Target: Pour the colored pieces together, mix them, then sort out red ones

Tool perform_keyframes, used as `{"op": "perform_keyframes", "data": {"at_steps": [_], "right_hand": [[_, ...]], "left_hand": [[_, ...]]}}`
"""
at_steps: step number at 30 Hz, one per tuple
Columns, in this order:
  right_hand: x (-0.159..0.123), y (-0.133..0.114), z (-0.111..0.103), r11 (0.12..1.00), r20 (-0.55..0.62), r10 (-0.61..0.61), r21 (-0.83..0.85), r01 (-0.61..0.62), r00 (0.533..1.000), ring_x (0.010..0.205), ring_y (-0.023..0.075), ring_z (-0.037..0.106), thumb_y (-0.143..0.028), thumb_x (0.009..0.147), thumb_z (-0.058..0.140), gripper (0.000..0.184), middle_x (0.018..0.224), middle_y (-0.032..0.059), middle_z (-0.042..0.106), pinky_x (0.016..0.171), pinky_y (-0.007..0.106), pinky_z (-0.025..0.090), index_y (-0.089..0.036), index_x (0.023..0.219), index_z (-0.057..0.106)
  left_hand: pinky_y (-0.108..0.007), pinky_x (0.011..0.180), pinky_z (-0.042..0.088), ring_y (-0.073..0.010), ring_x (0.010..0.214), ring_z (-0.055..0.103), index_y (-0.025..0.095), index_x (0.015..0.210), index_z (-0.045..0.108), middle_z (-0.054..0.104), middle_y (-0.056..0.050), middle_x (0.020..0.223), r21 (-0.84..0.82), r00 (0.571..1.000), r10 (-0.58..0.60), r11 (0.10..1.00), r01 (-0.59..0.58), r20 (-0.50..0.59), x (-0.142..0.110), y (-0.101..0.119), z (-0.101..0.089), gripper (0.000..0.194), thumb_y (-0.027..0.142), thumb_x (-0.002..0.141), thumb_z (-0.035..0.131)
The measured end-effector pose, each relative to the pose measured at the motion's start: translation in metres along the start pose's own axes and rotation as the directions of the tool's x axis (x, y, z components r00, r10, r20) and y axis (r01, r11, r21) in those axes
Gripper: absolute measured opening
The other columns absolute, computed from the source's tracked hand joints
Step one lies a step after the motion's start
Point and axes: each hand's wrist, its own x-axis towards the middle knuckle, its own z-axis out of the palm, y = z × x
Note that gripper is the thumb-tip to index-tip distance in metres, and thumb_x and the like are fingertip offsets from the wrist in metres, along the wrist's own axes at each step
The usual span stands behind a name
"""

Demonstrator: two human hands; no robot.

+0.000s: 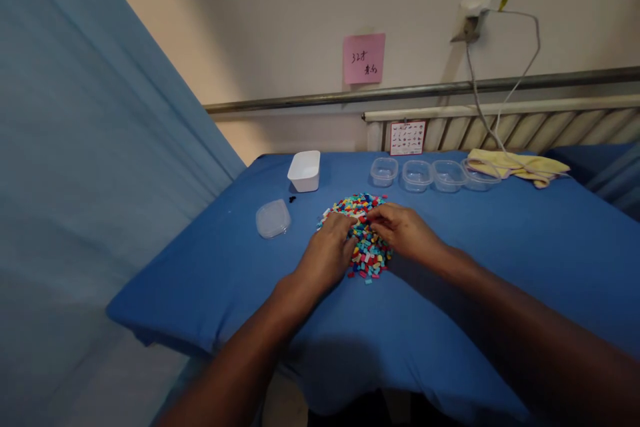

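Observation:
A round pile of small coloured building bricks [369, 253] lies in the middle of the blue-covered table [200, 280]. Over the pile's left side is my left hand [330, 243], its fingers bent down at the bricks; whether a brick sits between them is hidden. My right hand [400, 227] reaches in from the right, thumb and fingertips drawn together just above the pile. Anything pinched there is too small to make out. The two hands' fingertips are close to each other but apart.
Behind the pile stand a white plastic tub [305, 172] and several clear containers, including one clear container [384, 172] at their left end. A clear lid [273, 219] and small black pieces [293, 199] lie left. A yellow cloth [517, 165] lies at the right; a blue curtain [100, 113] hangs left.

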Motion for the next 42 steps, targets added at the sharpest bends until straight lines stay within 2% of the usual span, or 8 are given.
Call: {"op": "perform_keyframes", "data": {"at_steps": [4, 9, 14, 19, 25, 31, 35, 42], "right_hand": [[-0.018, 0.002, -0.013, 0.997, -0.041, -0.004, 0.075, 0.007, 0.999, 0.095, 0.024, 0.074, -0.026, 0.104, 0.059, 0.019, 0.104, 0.0063, 0.078, 0.087, 0.038, 0.059, -0.026, 0.111, 0.077], [-0.054, -0.007, -0.017, 0.991, 0.063, 0.032, 0.128, -0.04, 0.998, 0.088, 0.0225, 0.075, -0.034, 0.108, 0.055, 0.022, 0.099, 0.0038, 0.08, 0.082, 0.036, 0.058, -0.026, 0.107, 0.077], [-0.066, 0.002, -0.013, 0.999, 0.101, -0.034, 0.026, 0.032, 0.994, 0.085, 0.0217, 0.075, -0.031, 0.108, 0.055, 0.023, 0.096, 0.0038, 0.081, 0.08, 0.034, 0.055, -0.025, 0.104, 0.076], [-0.064, 0.013, -0.009, 0.988, 0.045, 0.095, 0.116, -0.1, 0.994, 0.075, 0.0196, 0.072, -0.034, 0.107, 0.057, 0.023, 0.086, 0.0014, 0.078, 0.071, 0.031, 0.053, -0.024, 0.102, 0.076], [-0.048, 0.033, -0.024, 0.991, -0.132, 0.123, -0.027, -0.128, 0.984, 0.083, 0.0214, 0.073, -0.041, 0.105, 0.057, 0.028, 0.097, 0.0049, 0.081, 0.079, 0.033, 0.057, -0.024, 0.106, 0.079], [-0.019, 0.11, -0.106, 0.814, -0.46, 0.289, -0.344, -0.468, 0.84, 0.096, 0.0298, 0.075, -0.045, 0.102, 0.052, 0.053, 0.131, 0.0209, 0.076, 0.093, 0.046, 0.059, -0.011, 0.139, 0.069], [-0.015, 0.153, -0.146, 0.682, -0.432, 0.365, -0.478, -0.553, 0.825, 0.122, 0.0415, 0.07, -0.033, 0.09, 0.062, 0.058, 0.14, 0.0289, 0.071, 0.105, 0.054, 0.053, -0.006, 0.141, 0.069], [-0.039, 0.175, -0.164, 0.561, -0.341, 0.437, -0.62, -0.548, 0.833, 0.097, 0.0414, 0.078, -0.03, 0.094, 0.056, 0.037, 0.11, 0.0267, 0.081, 0.081, 0.049, 0.057, -0.011, 0.113, 0.082]], "left_hand": [[-0.046, 0.115, 0.054, -0.0286, 0.135, 0.061, 0.023, 0.141, 0.063, 0.062, -0.014, 0.146, 0.013, 0.978, 0.171, 0.985, -0.174, 0.123, -0.024, 0.011, -0.008, 0.038, 0.035, 0.105, 0.066], [-0.055, 0.132, 0.034, -0.0332, 0.16, 0.039, 0.03, 0.146, 0.065, 0.046, -0.011, 0.169, 0.108, 0.867, 0.392, 0.891, -0.441, 0.307, -0.027, 0.01, 0.005, 0.041, 0.041, 0.106, 0.065], [-0.056, 0.129, 0.038, -0.0316, 0.156, 0.046, 0.032, 0.139, 0.072, 0.055, -0.01, 0.164, 0.194, 0.892, 0.395, 0.878, -0.437, 0.22, 0.008, -0.014, 0.024, 0.033, 0.04, 0.112, 0.055], [-0.055, 0.127, 0.043, -0.0324, 0.151, 0.052, 0.025, 0.133, 0.075, 0.056, -0.014, 0.162, 0.131, 0.878, 0.475, 0.868, -0.479, 0.065, 0.022, -0.018, 0.022, 0.033, 0.042, 0.109, 0.061], [-0.051, 0.117, 0.054, -0.0288, 0.137, 0.064, 0.022, 0.133, 0.074, 0.068, -0.014, 0.147, 0.025, 0.912, 0.311, 0.948, -0.316, -0.266, 0.032, -0.036, 0.008, 0.031, 0.038, 0.11, 0.059], [-0.041, 0.101, 0.058, -0.0234, 0.108, 0.073, 0.017, 0.115, 0.077, 0.077, -0.01, 0.111, -0.098, 0.837, 0.075, 0.984, -0.151, -0.542, 0.036, -0.082, 0.004, 0.029, 0.035, 0.112, 0.054], [-0.041, 0.103, 0.058, -0.0236, 0.111, 0.073, 0.017, 0.121, 0.076, 0.078, -0.011, 0.116, -0.118, 0.863, 0.067, 0.982, -0.145, -0.501, 0.034, -0.091, 0.006, 0.033, 0.04, 0.112, 0.054], [-0.053, 0.132, 0.037, -0.031, 0.153, 0.051, 0.013, 0.156, 0.06, 0.058, -0.016, 0.161, -0.072, 0.983, -0.049, 0.997, 0.036, -0.18, 0.033, -0.092, 0.02, 0.067, 0.059, 0.113, 0.038]]}}
